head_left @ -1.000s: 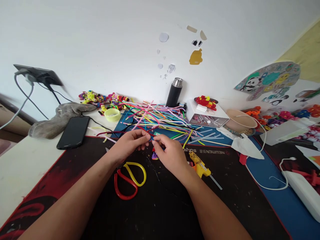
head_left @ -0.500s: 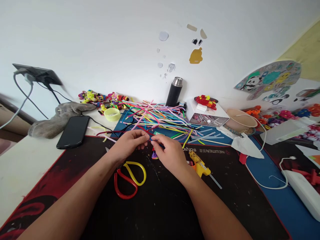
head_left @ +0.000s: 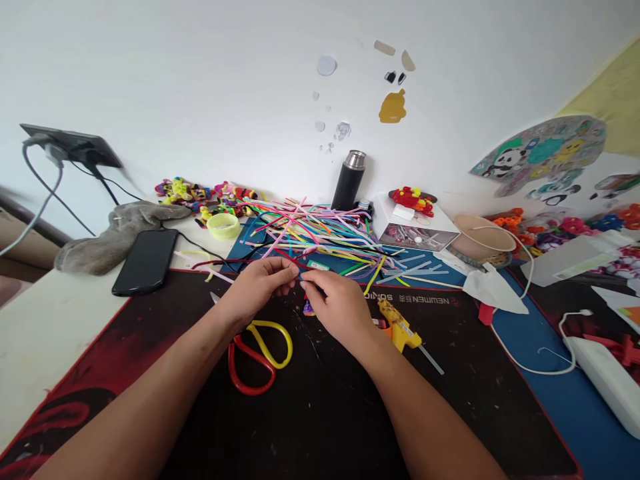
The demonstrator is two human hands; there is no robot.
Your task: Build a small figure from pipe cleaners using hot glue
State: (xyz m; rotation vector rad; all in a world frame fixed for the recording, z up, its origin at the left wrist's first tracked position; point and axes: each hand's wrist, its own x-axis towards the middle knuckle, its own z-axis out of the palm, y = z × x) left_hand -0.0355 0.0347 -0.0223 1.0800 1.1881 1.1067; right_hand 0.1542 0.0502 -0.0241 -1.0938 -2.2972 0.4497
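My left hand (head_left: 265, 283) and my right hand (head_left: 333, 293) meet above the black mat (head_left: 310, 413), fingertips nearly touching. Each has thumb and fingers pinched together. A small bit of blue shows between the fingertips, too small to make out. Behind the hands lies a heap of coloured pipe cleaners (head_left: 320, 230); a dark red one (head_left: 210, 264) runs out left of my left hand. A small purple piece (head_left: 308, 307) is partly hidden by my right hand. Scissors with red and yellow handles (head_left: 273, 360) lie under my left wrist.
A yellow glue gun (head_left: 400, 327) rests right of my right hand. A black phone (head_left: 145, 262) lies left, near a pale yellow tape roll (head_left: 223, 227). A black flask (head_left: 349, 181) and a white box (head_left: 417, 230) stand at the back. A white power strip (head_left: 605, 383) lies right.
The view has shifted very slightly. My hands hold almost the same pose, and my right hand covers a little more of the purple piece.
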